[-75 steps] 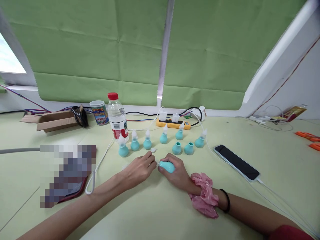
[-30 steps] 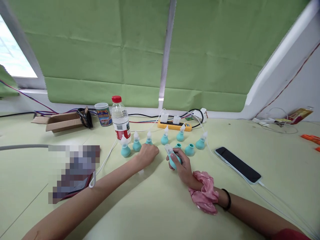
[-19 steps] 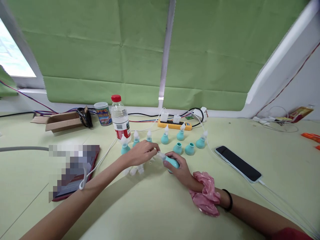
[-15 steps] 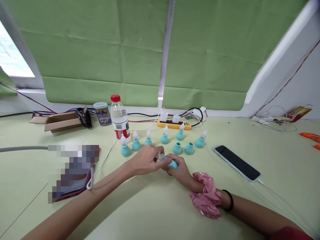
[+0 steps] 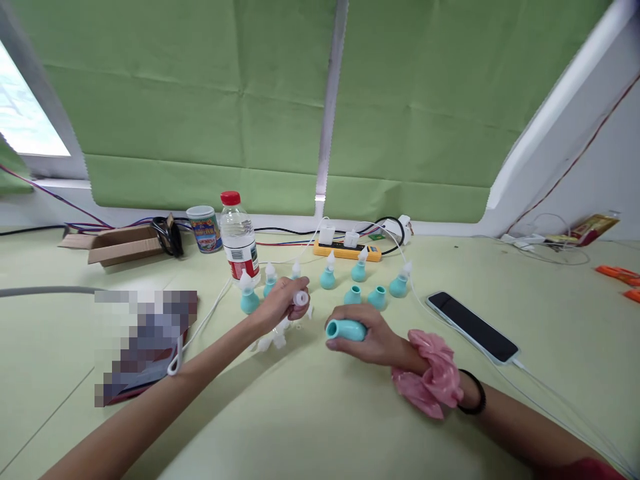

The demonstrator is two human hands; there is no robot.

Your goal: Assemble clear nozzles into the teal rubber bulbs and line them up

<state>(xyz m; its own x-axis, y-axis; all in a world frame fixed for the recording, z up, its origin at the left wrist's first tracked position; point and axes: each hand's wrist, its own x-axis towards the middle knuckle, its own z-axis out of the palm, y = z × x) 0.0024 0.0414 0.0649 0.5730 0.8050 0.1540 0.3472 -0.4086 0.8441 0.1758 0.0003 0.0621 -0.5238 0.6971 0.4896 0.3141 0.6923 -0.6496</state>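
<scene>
Between the fingers of my left hand (image 5: 281, 303) is a clear plastic nozzle (image 5: 301, 298), its round open end facing me. My right hand (image 5: 367, 333) is wrapped round a teal rubber bulb (image 5: 346, 330), lying sideways with its open neck to the left. The two parts are apart. Several loose clear nozzles (image 5: 273, 339) lie on the table under my left hand, which partly hides them. Beyond my hands stand several teal bulbs topped with clear nozzles (image 5: 249, 300). Two open bulbs without nozzles (image 5: 377, 297) stand just past my right hand.
A red-capped water bottle (image 5: 239, 240), a can (image 5: 204, 229) and a cardboard box (image 5: 125, 245) stand at the back left. Behind the bulbs is a yellow power strip (image 5: 347, 250). A phone on a cable (image 5: 473, 325) lies right; a partly blurred item (image 5: 150, 360) lies left.
My hands have moved apart, left hand leftward and right hand rightward. The nozzle and bulb, close together before, are now separate, and the loose nozzles have come into sight.
</scene>
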